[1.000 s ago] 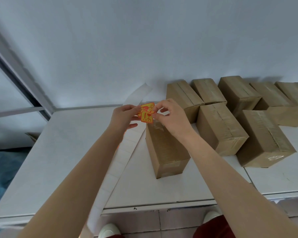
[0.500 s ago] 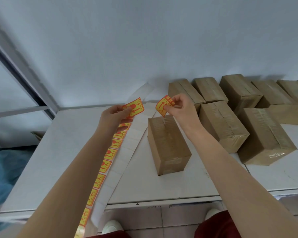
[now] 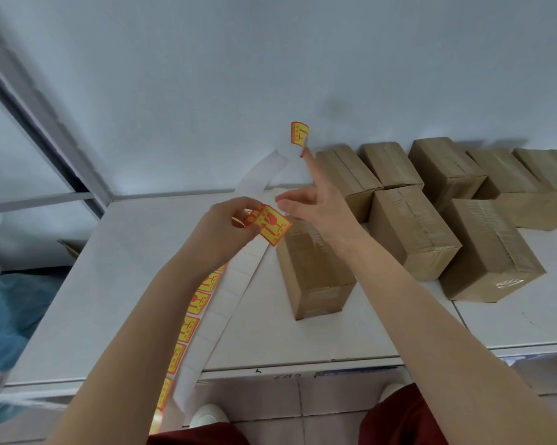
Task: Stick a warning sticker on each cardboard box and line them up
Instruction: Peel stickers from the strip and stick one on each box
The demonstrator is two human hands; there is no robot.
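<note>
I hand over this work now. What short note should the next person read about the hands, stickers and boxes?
Left hand pinches the top of the sticker strip, which hangs over the table edge.
Right hand is open, fingers straight; one peeled sticker clings to a raised fingertip.
Nearest box stands alone before the hands; seven other boxes are grouped at the right, not in one line.
Done: one sticker peeled; no box shows a sticker.
Left: sticker all eight, line them up.

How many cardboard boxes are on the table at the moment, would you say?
8 boxes: one below the right hand, two beside it, five along the wall. More may lie off-frame.
</note>
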